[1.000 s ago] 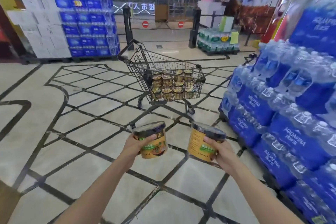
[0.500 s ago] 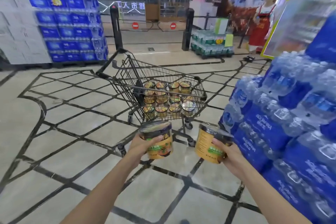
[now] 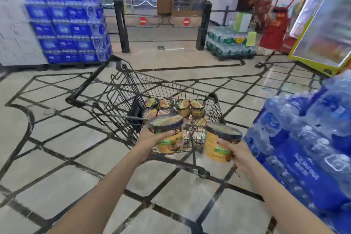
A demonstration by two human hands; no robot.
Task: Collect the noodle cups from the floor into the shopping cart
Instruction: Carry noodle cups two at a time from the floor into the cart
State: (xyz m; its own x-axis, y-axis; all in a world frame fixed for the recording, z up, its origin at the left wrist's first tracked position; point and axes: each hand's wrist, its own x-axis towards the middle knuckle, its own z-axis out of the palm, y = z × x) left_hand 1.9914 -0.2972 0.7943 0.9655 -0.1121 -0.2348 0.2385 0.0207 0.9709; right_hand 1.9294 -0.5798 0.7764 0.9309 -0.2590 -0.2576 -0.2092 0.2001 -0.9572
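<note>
Noodle cups were held one per hand: left cup (image 3: 167, 133) gripped by the left hand (image 3: 150, 139), right cup (image 3: 221, 141) by the right hand (image 3: 238, 150), fingers curled round each wall. Both were carried just short of the shopping cart (image 3: 214, 100), where further cups (image 3: 182, 107) were already stowed. Step judged: delivery; next, lifting over the near rim and releasing. Long axes were near upright, lids up, tilted slightly toward the camera

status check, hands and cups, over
Left hand grips one noodle cup, right hand grips another. Both short of the shopping cart. Nothing in the way.
</note>
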